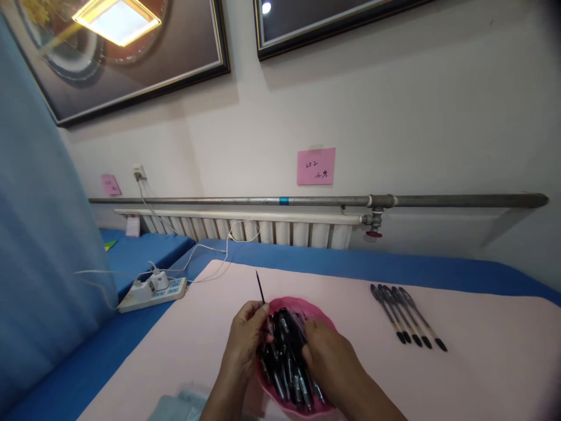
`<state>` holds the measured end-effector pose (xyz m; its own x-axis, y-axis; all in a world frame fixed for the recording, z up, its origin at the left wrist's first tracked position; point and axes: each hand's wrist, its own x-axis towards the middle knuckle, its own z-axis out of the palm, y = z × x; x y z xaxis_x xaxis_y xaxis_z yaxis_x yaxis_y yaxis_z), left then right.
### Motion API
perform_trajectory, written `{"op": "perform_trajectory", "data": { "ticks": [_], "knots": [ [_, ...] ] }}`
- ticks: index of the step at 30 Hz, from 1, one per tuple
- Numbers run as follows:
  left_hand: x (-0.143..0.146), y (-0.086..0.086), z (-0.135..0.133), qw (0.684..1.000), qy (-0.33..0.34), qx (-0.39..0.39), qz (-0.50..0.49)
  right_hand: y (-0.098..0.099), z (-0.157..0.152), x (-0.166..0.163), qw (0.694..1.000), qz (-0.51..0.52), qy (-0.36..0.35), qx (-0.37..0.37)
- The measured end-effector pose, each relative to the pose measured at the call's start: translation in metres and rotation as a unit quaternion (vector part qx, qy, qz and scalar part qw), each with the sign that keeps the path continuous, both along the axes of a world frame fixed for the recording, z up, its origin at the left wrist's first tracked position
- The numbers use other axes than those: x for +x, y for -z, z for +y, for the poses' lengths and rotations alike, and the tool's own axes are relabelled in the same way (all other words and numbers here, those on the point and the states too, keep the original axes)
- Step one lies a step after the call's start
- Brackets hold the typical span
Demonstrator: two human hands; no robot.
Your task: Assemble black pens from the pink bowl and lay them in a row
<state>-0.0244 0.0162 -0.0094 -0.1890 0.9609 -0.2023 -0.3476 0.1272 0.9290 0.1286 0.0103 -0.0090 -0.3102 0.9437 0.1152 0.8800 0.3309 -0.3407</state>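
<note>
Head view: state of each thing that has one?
Left hand: closed on dark rod
Dark rod: tip up
Pink bowl: filled with pens
Right hand: at bowl, grip unclear
Five separate pens: lying side by side
Power strip: two adapters plugged in
Wall socket: plug inserted
Valve: position unclear

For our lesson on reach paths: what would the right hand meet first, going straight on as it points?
Probably the slim black pen pieces in the pink scalloped plastic bowl, just ahead of the right hand, though depth is unclear.
</note>
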Motion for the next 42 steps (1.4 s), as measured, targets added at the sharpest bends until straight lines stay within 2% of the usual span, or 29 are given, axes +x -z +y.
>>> {"op": "perform_trajectory", "data": {
  "ticks": [3,6,12,42],
  "knots": [
    [-0.001,-0.002,0.0,0.999,0.001,0.006,-0.033,0.003,0.001,0.006,1.0,-0.004,0.008,0.007],
    [-0.005,-0.004,0.0,0.994,-0.027,0.006,-0.103,0.002,0.002,0.012,1.0,0.008,0.01,0.019],
    [-0.015,-0.008,0.0,0.98,-0.083,0.016,-0.18,-0.006,-0.004,0.011,0.989,0.098,-0.104,-0.022],
    [-0.014,-0.012,-0.001,0.986,-0.086,0.023,-0.14,-0.008,-0.005,0.01,0.98,0.149,-0.131,-0.026]
  ]
}}
